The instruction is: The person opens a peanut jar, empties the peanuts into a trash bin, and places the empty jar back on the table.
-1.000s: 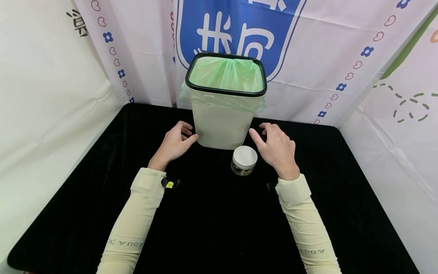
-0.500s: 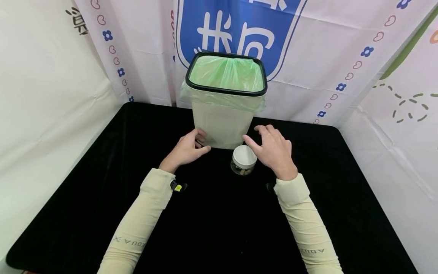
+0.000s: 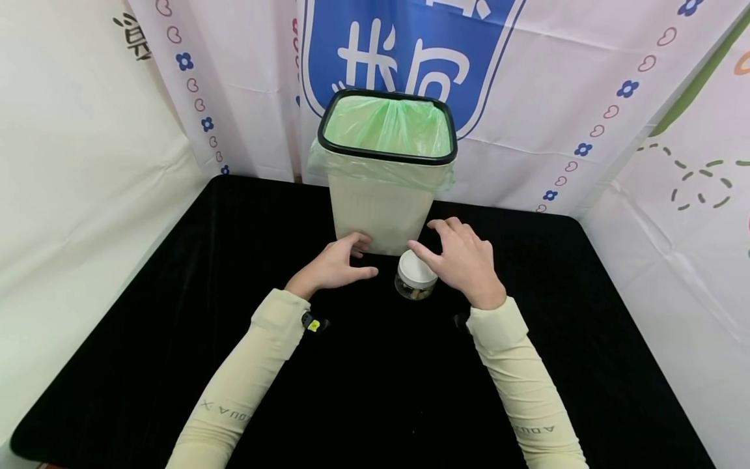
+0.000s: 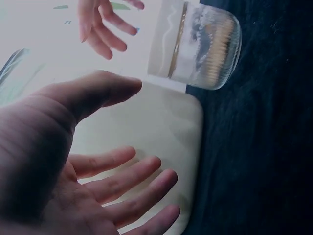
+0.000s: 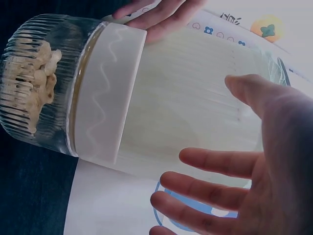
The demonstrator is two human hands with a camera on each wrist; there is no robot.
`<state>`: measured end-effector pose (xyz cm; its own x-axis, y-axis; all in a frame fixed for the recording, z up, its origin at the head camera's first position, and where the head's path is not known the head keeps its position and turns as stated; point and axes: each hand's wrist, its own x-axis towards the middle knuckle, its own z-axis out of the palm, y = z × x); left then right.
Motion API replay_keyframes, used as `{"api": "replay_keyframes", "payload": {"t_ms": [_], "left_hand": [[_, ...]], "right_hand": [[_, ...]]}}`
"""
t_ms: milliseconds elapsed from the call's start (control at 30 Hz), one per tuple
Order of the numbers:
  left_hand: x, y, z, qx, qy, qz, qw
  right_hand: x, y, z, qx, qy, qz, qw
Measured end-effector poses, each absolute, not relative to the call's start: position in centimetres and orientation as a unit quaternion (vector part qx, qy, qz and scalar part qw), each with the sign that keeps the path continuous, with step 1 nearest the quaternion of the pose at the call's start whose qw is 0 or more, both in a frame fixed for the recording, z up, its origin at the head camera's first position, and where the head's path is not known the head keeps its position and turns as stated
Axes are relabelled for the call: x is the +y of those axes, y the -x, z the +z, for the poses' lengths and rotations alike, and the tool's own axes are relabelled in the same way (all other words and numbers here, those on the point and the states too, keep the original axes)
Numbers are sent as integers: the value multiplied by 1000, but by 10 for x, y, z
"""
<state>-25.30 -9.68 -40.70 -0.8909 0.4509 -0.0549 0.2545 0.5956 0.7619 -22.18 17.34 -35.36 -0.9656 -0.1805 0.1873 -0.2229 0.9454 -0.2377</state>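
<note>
A small clear jar (image 3: 415,276) with a white lid (image 5: 110,93) stands upright on the black tabletop, in front of the bin. Through its ribbed glass, pale beige lumpy pieces (image 5: 36,81) show in the right wrist view. My left hand (image 3: 336,264) is to the left of the jar, thumb and fingers spread, holding nothing. On the other side, my right hand (image 3: 463,257) is nearest the jar, its thumb overlapping the lid in the head view. That hand is empty too, its fingers apart in the right wrist view.
A cream waste bin (image 3: 381,208) with a black rim and a green bag liner (image 3: 387,127) stands behind the jar. The black table (image 3: 363,397) reaches back to a white printed curtain (image 3: 527,85), and further white curtains hang at both sides.
My left hand has moved right and nearer, from the bin's left side toward the jar. The right hand has shifted slightly left, closer to the jar. Jar and bin stay put.
</note>
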Motion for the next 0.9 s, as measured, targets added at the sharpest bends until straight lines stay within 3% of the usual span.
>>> {"api": "replay_keyframes", "payload": {"t_ms": [533,767,900], "left_hand": [[-78,255,-422,865,-241,406,170],[-73,288,-477,838,-261,444,181],[-69,290,-481,832,-260,454,184]], "right_hand": [[170,221,-357,-982,-130,120,58],[166,221,-359,-983,-140,102,57],[165,221,-360,-983,-145,95,54]]}}
